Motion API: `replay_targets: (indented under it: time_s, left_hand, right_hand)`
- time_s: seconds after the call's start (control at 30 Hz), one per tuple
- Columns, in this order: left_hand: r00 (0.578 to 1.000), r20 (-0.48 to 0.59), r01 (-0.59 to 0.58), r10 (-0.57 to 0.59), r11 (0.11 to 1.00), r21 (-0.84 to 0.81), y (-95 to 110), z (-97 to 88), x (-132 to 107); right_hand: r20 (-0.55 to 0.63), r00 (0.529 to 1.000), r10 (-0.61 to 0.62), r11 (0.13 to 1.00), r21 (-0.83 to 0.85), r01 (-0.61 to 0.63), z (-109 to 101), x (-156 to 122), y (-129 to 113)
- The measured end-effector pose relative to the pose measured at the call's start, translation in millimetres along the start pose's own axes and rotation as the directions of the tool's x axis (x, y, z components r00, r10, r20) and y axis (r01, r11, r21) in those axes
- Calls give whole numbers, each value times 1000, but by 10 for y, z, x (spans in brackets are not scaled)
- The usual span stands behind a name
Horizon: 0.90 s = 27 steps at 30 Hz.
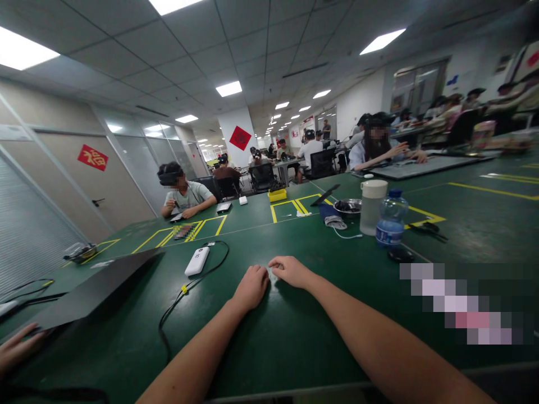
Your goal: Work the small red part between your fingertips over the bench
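My left hand [252,287] rests on the green tabletop [269,348] with its fingers loosely bent and nothing visible in them. Close beside it, a small gap away, lies my right hand [292,272]. Its thumb and index finger are slightly apart, pointing toward the left hand, and I see nothing held there. The undersides of both hands are hidden. Left of my hands, a white power bank [197,261] marked 15 lies on the table, with a black cable [168,311] running toward me.
At right stand a water bottle [391,219], a white cup [373,207] and a metal bowl [348,207]. A black mouse-like object [400,255] lies nearer. A dark panel [96,286] and another person's hand [19,350] are at left. Beyond sits a co-worker [185,193]; a yellow box [277,194] stands further back.
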<state>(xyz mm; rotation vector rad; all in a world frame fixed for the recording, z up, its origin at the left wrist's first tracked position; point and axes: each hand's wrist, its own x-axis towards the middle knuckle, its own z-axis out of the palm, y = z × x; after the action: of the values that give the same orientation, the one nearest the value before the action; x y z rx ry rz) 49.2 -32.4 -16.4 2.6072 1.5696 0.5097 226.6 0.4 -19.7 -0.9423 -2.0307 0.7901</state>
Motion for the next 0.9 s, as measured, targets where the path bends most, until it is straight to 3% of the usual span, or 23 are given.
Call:
replay_targets:
  time_s: [0.13,0.3,0.43,0.53,0.63,0.77,0.9]
  left_hand:
    - [999,45,9,-9,1000,15,-140,-96,-132]
    - [984,27,175,-179,980,93,-702,-389,-753]
    - [924,-4,377,-381,912,160,-1218,-660,-1347]
    - [874,13,469,-486,851,235,-1452,-836,-1660]
    - [838,45,501,-544,799,332,-1515,-950,-1832]
    - [787,94,530,-609,747,401,-1473,-971,-1912]
    - [794,103,519,-599,756,399,-1416,-910,-1859]
  right_hand:
    - [13,998,54,997,56,-54,21,23,90]
    - [38,995,97,987,122,-101,18,36,126]
    - [33,994,103,987,120,-106,13,35,115]
    - [39,993,114,988,102,-117,14,37,109]
    - [39,993,110,992,64,-112,13,41,108]
    - [40,993,114,991,60,-116,8,40,111]
    - [40,993,112,992,60,-114,12,39,119]
